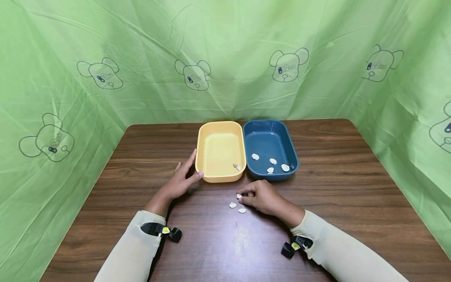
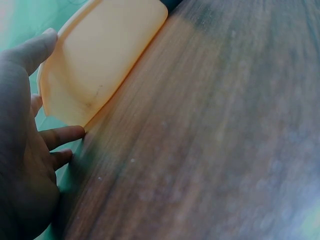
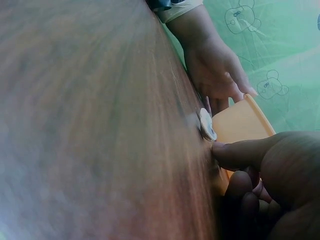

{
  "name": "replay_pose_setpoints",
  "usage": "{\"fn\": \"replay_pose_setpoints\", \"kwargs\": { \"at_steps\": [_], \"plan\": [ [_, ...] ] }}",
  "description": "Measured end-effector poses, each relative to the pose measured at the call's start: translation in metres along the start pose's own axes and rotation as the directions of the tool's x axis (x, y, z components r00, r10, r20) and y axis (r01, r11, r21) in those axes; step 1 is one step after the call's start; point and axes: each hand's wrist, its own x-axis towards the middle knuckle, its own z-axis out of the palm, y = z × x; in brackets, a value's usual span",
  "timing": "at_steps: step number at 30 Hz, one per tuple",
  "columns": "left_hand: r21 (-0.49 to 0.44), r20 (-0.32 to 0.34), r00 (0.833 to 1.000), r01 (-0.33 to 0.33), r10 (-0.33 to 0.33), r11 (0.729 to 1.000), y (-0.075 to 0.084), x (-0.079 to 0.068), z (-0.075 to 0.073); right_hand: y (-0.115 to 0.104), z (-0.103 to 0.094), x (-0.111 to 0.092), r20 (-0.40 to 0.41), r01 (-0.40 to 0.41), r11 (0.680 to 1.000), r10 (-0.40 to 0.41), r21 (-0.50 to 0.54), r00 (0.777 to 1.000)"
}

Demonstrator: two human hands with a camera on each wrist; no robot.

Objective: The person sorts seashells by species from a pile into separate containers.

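Note:
A white seashell [image 1: 239, 196] lies between the thumb and index finger of my right hand [image 1: 266, 197], which pinches it low over the table. Two more white shells, one to the left [image 1: 233, 205] and one nearer me [image 1: 242, 210], lie on the wood close by. With fingers spread, my left hand [image 1: 181, 180] touches the left side and near corner of a yellow tray [image 1: 220, 179]. Inside that tray, small brownish and pale shells [image 1: 238, 167] sit in the near right corner. A blue tray [image 1: 273, 177] beside it holds several white shells [image 1: 255, 156].
The trays stand side by side near the back of the brown wooden table [image 1: 338, 164]. A green curtain [image 1: 232, 35] with printed bear faces surrounds the back and sides. Both wrists wear black straps with small cameras [image 1: 175, 235].

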Motion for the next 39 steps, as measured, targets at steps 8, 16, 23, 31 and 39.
{"fn": "replay_pose_setpoints", "kwargs": {
  "at_steps": [8, 16, 23, 31, 39],
  "plan": [
    [0.005, 0.000, 1.000, 0.000, 0.000, 1.000, 0.0006, 0.0004, 0.0000, 0.0007, 0.0003, -0.0005, -0.017, 0.017, 1.000, -0.017, 0.007, 1.000],
    [0.001, 0.004, 1.000, -0.001, 0.001, 1.000, 0.0015, 0.0005, -0.0005, -0.0019, -0.0001, -0.0008, -0.021, 0.024, 0.999, -0.024, 0.032, 0.999],
    [0.004, 0.001, 1.000, 0.001, -0.001, 1.000, -0.0002, 0.0004, -0.0003, -0.0028, 0.0016, -0.0006, -0.051, 0.043, 0.998, -0.041, 0.051, 0.998],
    [0.001, 0.002, 1.000, 0.011, -0.011, 1.000, 0.0009, -0.0010, -0.0007, -0.0048, 0.0031, -0.0016, -0.114, 0.099, 0.994, -0.093, 0.052, 0.989],
    [-0.003, -0.002, 1.000, 0.013, -0.013, 1.000, 0.0009, -0.0006, -0.0001, -0.0079, 0.0028, -0.0023, -0.209, 0.159, 0.986, -0.148, 0.040, 0.967]
  ]
}}
